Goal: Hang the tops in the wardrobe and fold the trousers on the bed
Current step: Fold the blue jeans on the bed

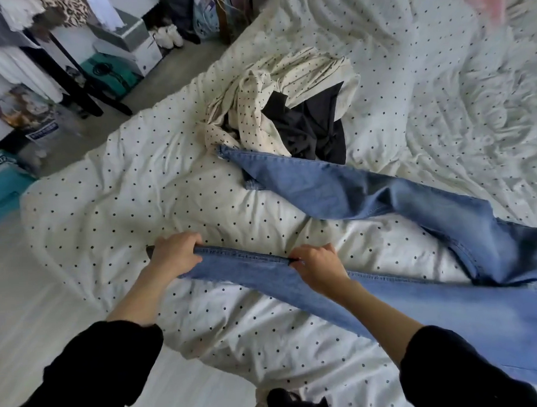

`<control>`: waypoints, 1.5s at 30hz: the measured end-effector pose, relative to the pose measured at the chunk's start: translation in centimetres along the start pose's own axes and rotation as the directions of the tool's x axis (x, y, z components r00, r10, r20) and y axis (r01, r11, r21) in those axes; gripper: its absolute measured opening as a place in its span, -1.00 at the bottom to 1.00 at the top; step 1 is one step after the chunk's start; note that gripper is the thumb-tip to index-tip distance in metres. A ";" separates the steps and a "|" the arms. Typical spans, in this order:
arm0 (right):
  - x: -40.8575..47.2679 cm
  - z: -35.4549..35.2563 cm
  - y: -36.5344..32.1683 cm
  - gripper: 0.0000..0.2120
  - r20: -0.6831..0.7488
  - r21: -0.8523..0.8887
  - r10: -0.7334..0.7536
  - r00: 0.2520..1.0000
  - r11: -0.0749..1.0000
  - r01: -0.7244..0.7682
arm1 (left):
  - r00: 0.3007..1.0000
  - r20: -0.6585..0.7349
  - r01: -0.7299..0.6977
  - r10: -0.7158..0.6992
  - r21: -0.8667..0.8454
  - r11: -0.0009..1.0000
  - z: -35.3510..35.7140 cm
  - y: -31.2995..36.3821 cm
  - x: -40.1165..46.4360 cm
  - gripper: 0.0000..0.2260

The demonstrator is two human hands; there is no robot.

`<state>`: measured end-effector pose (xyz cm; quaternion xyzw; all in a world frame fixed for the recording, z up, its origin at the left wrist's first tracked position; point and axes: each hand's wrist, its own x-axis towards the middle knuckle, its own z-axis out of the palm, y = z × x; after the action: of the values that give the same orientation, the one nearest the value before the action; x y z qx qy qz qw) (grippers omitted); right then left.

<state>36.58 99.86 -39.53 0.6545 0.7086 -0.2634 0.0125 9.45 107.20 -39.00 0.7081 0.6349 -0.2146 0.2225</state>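
Hands, left hand (175, 251) and right hand (318, 267), had fingers clenched on the blue denim jeans (385, 197), stretching one leg's hem flat for folding on the dotted white bed (136, 194).

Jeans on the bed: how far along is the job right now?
Nothing looks finished. In hand: the jeans are spread unfolded across the bed, with the left hand and right hand each keeping a grip on the near leg's hem. Left: folding them, and hanging the cream dotted top and black garment heaped beyond.
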 end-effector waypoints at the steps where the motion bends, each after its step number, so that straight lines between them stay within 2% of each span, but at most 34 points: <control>1: 0.6 0.4 0.1 -0.77 -0.023 -0.029 0.014 1.000 0.999 -0.015 | 1.000 -0.007 0.005 -0.005 -0.012 1.000 -0.2 -0.3 0.9 -0.89; 4: 1.9 1.2 0.3 -0.76 -0.088 -0.080 0.065 0.994 0.994 -0.073 | 0.997 0.033 0.069 -0.068 -0.022 0.997 -1.6 -0.9 3.8 -0.84; 6: 2.4 1.6 0.3 -0.76 -0.093 -0.076 0.062 0.994 0.995 -0.069 | 0.991 0.017 0.135 -0.136 0.045 0.990 -2.3 -0.6 5.4 -0.83; 8: 3.2 1.7 0.9 -0.74 -0.088 -0.044 0.076 0.993 0.996 -0.080 | 0.987 -0.093 0.148 -0.134 0.163 0.975 -2.3 0.7 7.3 -0.75; 10: 3.7 1.3 1.8 -0.71 -0.095 -0.040 0.104 0.990 0.993 -0.108 | 0.978 -0.205 0.078 -0.040 0.181 0.980 -1.4 2.3 8.4 -0.66; 11: 4.2 0.9 2.8 -0.69 -0.112 -0.038 0.131 0.985 0.990 -0.136 | 0.970 -0.241 0.011 0.019 0.121 0.993 -1.0 3.3 9.3 -0.62; 13: 4.8 -0.2 4.6 -0.65 -0.156 -0.040 0.187 0.970 0.980 -0.195 | 0.952 -0.302 -0.088 0.042 -0.140 0.986 -0.3 5.1 10.4 -0.58; 16: 6.1 -2.6 7.1 -0.62 -0.252 -0.011 0.265 0.931 0.961 -0.276 | 0.913 -0.400 -0.151 -0.086 -0.525 0.838 -0.8 7.2 12.2 -0.52; 19: 8.1 -4.7 8.6 -0.62 -0.285 -0.009 0.303 0.909 0.948 -0.319 | 0.849 -0.509 -0.258 -0.143 -0.634 0.729 -2.5 7.7 14.3 -0.44; 21: 10.0 -5.4 9.0 -0.59 -0.238 -0.011 0.328 0.914 0.940 -0.340 | 0.872 -0.445 -0.211 -0.205 -0.719 0.663 -4.0 7.4 16.2 -0.49; 23: 12.0 -5.9 8.6 -0.56 -0.191 0.012 0.350 0.917 0.935 -0.355 | 0.892 -0.325 -0.103 -0.314 -0.823 0.558 -4.5 7.1 17.3 -0.60; 25: 14.3 -6.2 7.6 -0.55 -0.169 0.019 0.322 0.931 0.946 -0.324 | 0.908 -0.134 0.028 -0.398 -0.926 0.377 -3.7 7.0 17.5 -0.68; 27: 16.4 -6.3 6.6 -0.53 -0.135 0.003 0.284 0.949 0.958 -0.287 | 0.955 0.044 0.105 -0.294 -0.975 0.198 -2.3 7.3 17.0 -0.73; 29: 18.0 -6.3 6.1 -0.51 -0.071 -0.007 0.293 0.954 0.956 -0.294 | 0.987 0.073 0.096 -0.142 -0.983 0.159 -1.4 7.7 16.7 -0.93; 33: 18.6 -6.2 6.1 -0.57 -0.044 -0.041 0.318 0.947 0.947 -0.320 | 0.989 0.144 0.147 -0.040 -0.985 0.087 -1.5 8.5 17.8 -0.91; 36: 18.0 -6.7 6.1 -0.69 -0.115 -0.073 0.277 0.954 0.955 -0.286 | 0.985 0.171 0.174 -0.037 -0.979 0.104 -1.5 8.8 17.9 -0.84; 39: 17.5 -7.6 5.4 -0.77 -0.222 0.028 0.217 0.950 0.976 -0.217 | 0.975 0.089 0.103 -0.204 -0.993 0.058 -2.3 7.6 17.1 -0.78; 42: 17.0 -9.1 4.4 -0.80 -0.358 0.123 0.207 0.911 0.977 -0.173 | 0.905 0.062 0.021 -0.420 -0.995 -0.101 -3.1 4.0 15.6 -0.77; 43: 16.9 -9.6 4.1 -0.81 -0.392 0.145 0.219 0.894 0.974 -0.175 | 0.879 0.051 -0.004 -0.475 -0.993 -0.115 -3.4 2.5 15.0 -0.77; 45: 17.1 -10.3 3.6 -0.79 -0.404 0.138 0.243 0.882 0.969 -0.203 | 0.854 -0.015 -0.031 -0.520 -0.999 -0.022 -3.8 0.4 14.3 -0.83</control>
<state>40.84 119.65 -38.11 0.7727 0.6019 -0.1461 -0.1393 11.35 120.90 -44.36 0.2479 0.7474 0.3954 0.4729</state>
